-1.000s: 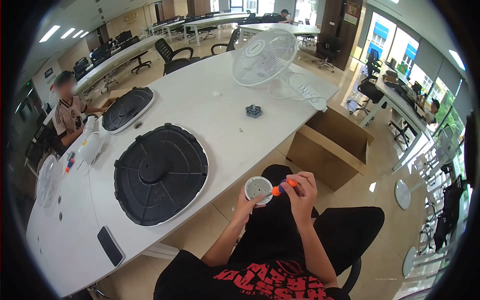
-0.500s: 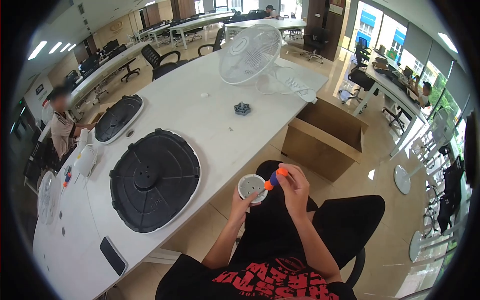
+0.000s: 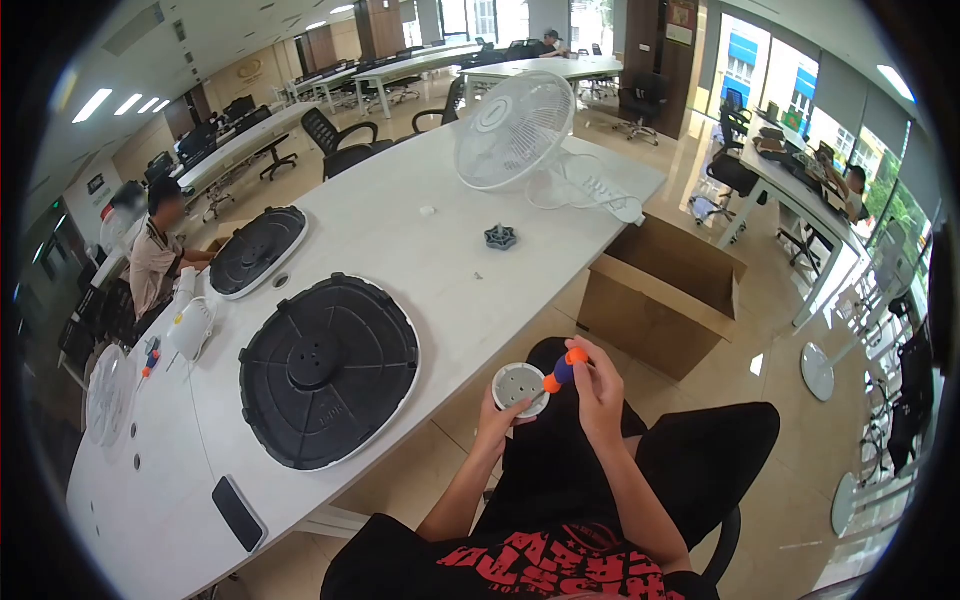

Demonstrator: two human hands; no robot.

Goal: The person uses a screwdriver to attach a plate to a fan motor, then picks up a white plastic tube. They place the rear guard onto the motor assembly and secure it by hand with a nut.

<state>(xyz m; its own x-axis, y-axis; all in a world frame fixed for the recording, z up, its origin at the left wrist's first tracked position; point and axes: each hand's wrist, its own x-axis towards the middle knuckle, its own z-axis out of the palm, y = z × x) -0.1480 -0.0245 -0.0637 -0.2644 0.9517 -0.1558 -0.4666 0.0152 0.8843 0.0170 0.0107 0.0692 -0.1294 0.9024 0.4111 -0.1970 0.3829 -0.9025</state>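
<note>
My left hand (image 3: pixel 495 422) is closed around a round white part (image 3: pixel 519 384) with a grey face and small holes, held above my lap. My right hand (image 3: pixel 598 388) grips a screwdriver (image 3: pixel 566 369) with an orange and purple handle. The screwdriver slants down to the left, its tip end at the face of the round part; whether it sits in a hole or on a screw I cannot make out. On the table, nearest to my hands, lies a large black round base (image 3: pixel 330 370) with a white rim.
The white table (image 3: pixel 440 300) holds a second black base (image 3: pixel 258 250), a dark star-shaped knob (image 3: pixel 500 237), a fan head (image 3: pixel 515 130) and a phone (image 3: pixel 239 513). Another screwdriver (image 3: pixel 150 362) lies at the left. A cardboard box (image 3: pixel 655 310) stands right of the table. A person (image 3: pixel 155 255) sits across.
The whole view has shifted slightly, so everything appears a little lower and to the right. Both hands keep their hold on the round white part and the screwdriver.
</note>
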